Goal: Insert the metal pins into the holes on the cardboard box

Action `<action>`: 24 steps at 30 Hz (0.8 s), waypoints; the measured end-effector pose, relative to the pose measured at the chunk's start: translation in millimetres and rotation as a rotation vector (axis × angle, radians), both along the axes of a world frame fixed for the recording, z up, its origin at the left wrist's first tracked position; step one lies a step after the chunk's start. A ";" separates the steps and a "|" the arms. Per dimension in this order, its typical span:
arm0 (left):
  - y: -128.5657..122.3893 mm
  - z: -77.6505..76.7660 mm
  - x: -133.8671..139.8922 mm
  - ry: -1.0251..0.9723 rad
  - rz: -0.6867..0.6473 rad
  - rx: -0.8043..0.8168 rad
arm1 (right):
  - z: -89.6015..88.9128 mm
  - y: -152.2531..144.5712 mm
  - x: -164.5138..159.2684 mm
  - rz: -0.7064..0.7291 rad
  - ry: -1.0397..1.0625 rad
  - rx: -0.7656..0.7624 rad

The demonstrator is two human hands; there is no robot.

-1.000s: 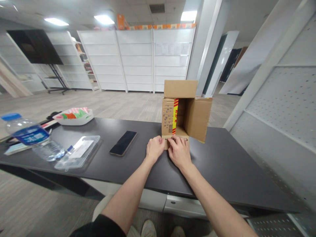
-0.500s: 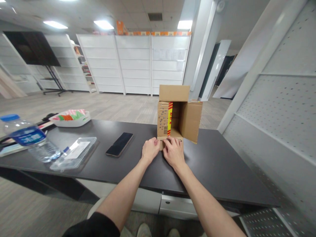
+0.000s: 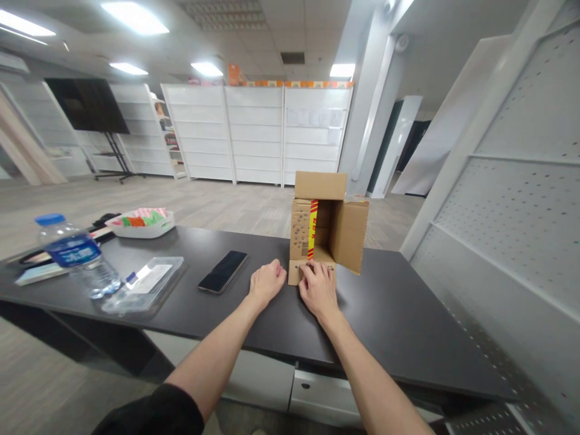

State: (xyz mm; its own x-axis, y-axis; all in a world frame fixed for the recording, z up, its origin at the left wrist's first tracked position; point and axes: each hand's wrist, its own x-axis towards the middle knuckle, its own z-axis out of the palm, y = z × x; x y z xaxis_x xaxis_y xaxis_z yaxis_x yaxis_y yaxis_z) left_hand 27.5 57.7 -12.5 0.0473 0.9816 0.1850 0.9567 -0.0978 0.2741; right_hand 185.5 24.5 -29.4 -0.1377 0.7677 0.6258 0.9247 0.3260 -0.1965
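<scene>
White shelving units (image 3: 254, 133) line the far side of the grey floor (image 3: 203, 205); a black screen (image 3: 88, 106) stands at left, a perforated panel (image 3: 534, 199) at right. Ceiling lights (image 3: 135, 17) are lit; the dark opening (image 3: 411, 145) at rear right is possibly a doorway.

A brown cardboard box (image 3: 327, 229) stands open-fronted on the desk (image 3: 385, 314), top flap (image 3: 320, 185) raised, right flap (image 3: 354, 237) outspread.

One cardboard box (image 3: 338, 229) stands on one tabletop (image 3: 399, 314), with one left grip (image 3: 268, 281) just beside the box and one right grip (image 3: 318, 287) on it. Left of the box: one phone (image 3: 223, 272), one clear case (image 3: 153, 283), one bottle (image 3: 75, 251), one white basket (image 3: 156, 230).
</scene>
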 end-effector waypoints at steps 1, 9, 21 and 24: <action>0.8 1.7 -5.8 0.024 0.007 -0.005 | -0.3 0.4 -0.2 0.001 -0.003 0.002; 10.4 1.7 -26.6 0.124 0.088 -0.038 | -0.9 1.5 -1.8 -0.003 -0.026 0.007; 7.2 2.2 -19.1 0.170 0.065 -0.079 | -1.4 1.8 -2.8 -0.010 -0.038 0.006; 6.9 3.0 -19.5 0.168 0.063 -0.080 | -1.2 5.0 -3.4 -0.013 -0.036 0.017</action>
